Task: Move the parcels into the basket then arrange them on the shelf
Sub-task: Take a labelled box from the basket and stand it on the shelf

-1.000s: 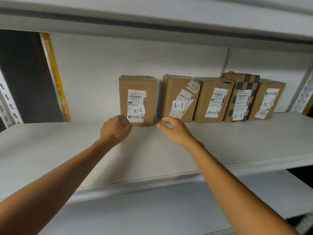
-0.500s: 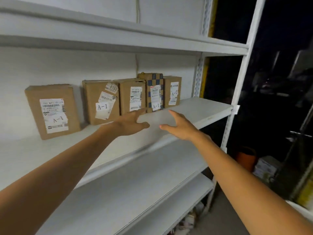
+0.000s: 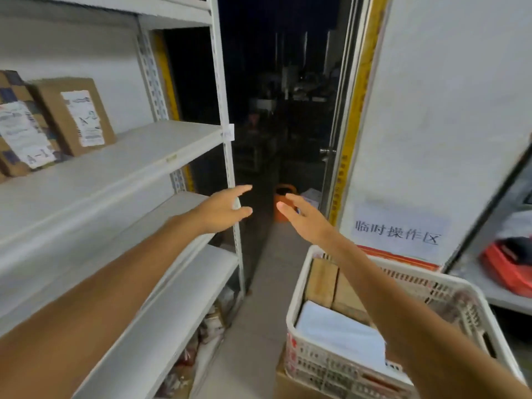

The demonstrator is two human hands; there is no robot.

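Two labelled cardboard parcels stand upright on the white shelf [image 3: 123, 156] at the far left: a plain brown one [image 3: 72, 116] and a checkered one [image 3: 20, 131] cut off by the frame edge. A white plastic basket [image 3: 449, 286] sits at lower right with brown parcels [image 3: 331, 283] and a white parcel [image 3: 339, 332] inside. My left hand [image 3: 223, 210] reaches forward in the air beside the shelf post, fingers extended, holding nothing. My right hand [image 3: 305, 218] is stretched out above the basket's far corner, fingers straight and empty.
A white shelf post [image 3: 227, 156] stands just behind my left hand. Lower shelves [image 3: 172, 298] run beneath. An orange bucket [image 3: 283, 205] sits on the floor in a dark doorway. A white wall with a paper sign [image 3: 398, 231] is right; a red item [image 3: 506, 263] lies far right.
My view has swung right, away from the row of parcels toward the basket. Both hands left the shelf and now hover empty in the aisle, the right one over the basket.
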